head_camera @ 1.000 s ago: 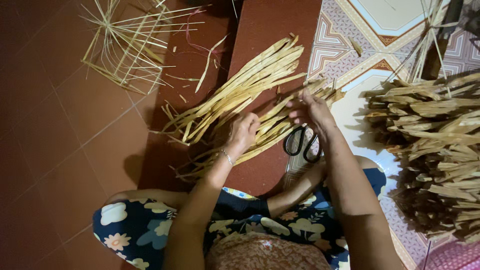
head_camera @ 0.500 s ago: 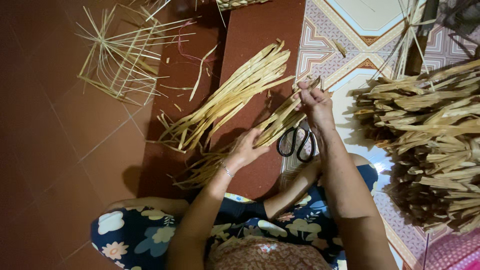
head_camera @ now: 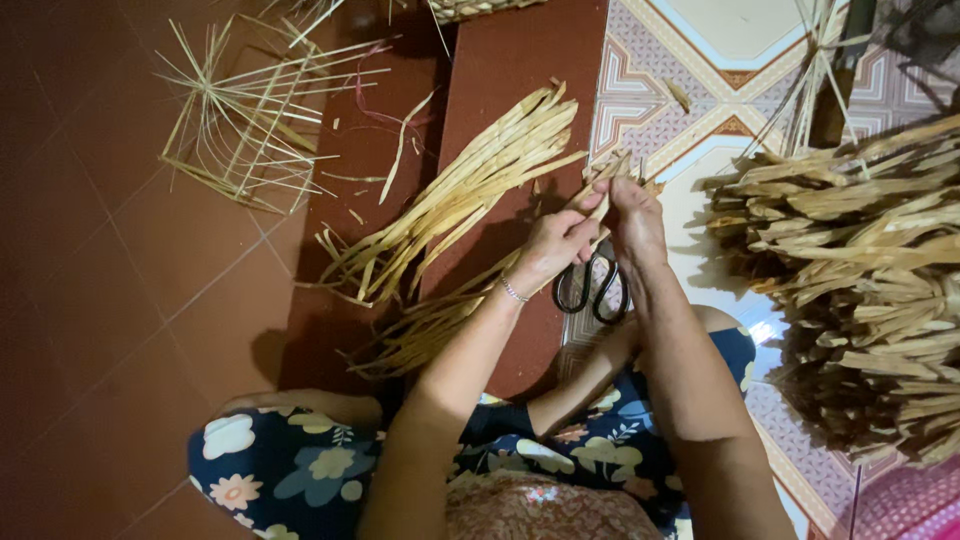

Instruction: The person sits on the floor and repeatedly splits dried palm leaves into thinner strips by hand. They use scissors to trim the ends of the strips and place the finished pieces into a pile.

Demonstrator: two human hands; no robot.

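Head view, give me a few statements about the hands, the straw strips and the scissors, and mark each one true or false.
1. Both hands, left hand and right hand, grip the same bunch of straw strips. True.
2. The black scissors lie on the floor below the hands. True.
3. The right hand holds the scissors. False: nobody touches them.
4. The woven starburst frame rests in the person's lap. False: it lies on the red tiles, far left.

I note my left hand [head_camera: 555, 243] has lifted off the lower bundle of strips [head_camera: 440, 320] and come up beside my right hand [head_camera: 632, 215]. Both now grip the same strip ends [head_camera: 612, 180] above the scissors [head_camera: 592, 285], where a second ago they were apart.
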